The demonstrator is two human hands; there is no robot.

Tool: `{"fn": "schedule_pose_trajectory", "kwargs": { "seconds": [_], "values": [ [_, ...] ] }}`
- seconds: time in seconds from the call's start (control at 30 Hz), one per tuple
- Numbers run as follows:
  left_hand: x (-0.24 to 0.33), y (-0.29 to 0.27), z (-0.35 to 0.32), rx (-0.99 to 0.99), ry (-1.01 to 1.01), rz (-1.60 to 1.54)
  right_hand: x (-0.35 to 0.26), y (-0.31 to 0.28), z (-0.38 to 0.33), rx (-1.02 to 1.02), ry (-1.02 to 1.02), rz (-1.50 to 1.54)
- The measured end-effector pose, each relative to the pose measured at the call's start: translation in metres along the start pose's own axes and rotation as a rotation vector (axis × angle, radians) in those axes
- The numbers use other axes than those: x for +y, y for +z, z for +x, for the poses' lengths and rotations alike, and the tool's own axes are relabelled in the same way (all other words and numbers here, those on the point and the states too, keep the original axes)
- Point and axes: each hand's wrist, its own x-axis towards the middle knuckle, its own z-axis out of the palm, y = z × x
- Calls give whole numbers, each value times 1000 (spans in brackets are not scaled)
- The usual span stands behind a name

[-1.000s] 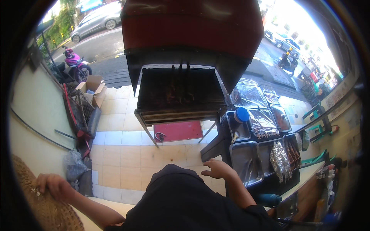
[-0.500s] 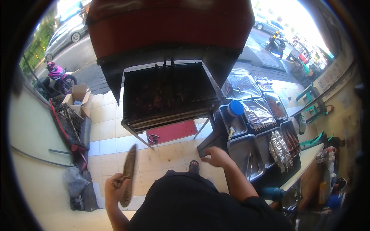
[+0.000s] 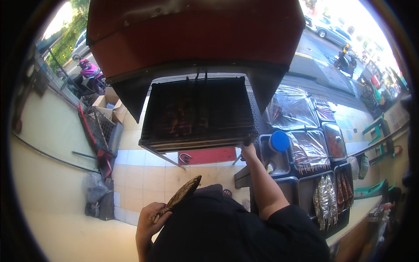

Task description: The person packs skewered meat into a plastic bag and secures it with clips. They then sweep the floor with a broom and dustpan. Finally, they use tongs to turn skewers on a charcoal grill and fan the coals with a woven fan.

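Observation:
My left hand (image 3: 148,219) is closed around the handle of a flat brown hand fan (image 3: 185,192), seen nearly edge-on and tilted up to the right in front of my black shirt. My right arm is stretched forward, and my right hand (image 3: 248,151) is at the front right corner of the charcoal grill (image 3: 196,139). Its fingers look curled at a small dark part there; what they hold is too dark to make out. In the shaded grill bed, some food pieces (image 3: 187,114) show dimly, with thin dark sticks rising at the back.
A red metal hood (image 3: 192,48) hangs over the grill. On the right stand metal trays with foil-wrapped pieces (image 3: 325,198), brown skewers (image 3: 345,187), plastic-covered skewers (image 3: 307,148) and a blue-lidded tub (image 3: 279,141). A cardboard box (image 3: 111,105) and wire rack (image 3: 102,131) stand left.
My right hand has moved forward from beside the trays to the grill's corner. The fan has tipped from nearly upright to slanting right, closer to my body. The view has shifted nearer the grill.

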Motion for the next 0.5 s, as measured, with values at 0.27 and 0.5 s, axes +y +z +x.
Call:
{"fn": "schedule_pose_trajectory", "kwargs": {
  "seconds": [0.27, 0.5],
  "values": [
    [9, 1, 2, 68, 21, -13, 21, 13, -41, 98, 71, 7],
    [-3, -16, 24, -61, 67, 41, 1, 20, -88, 85, 196, 118]
  ]
}}
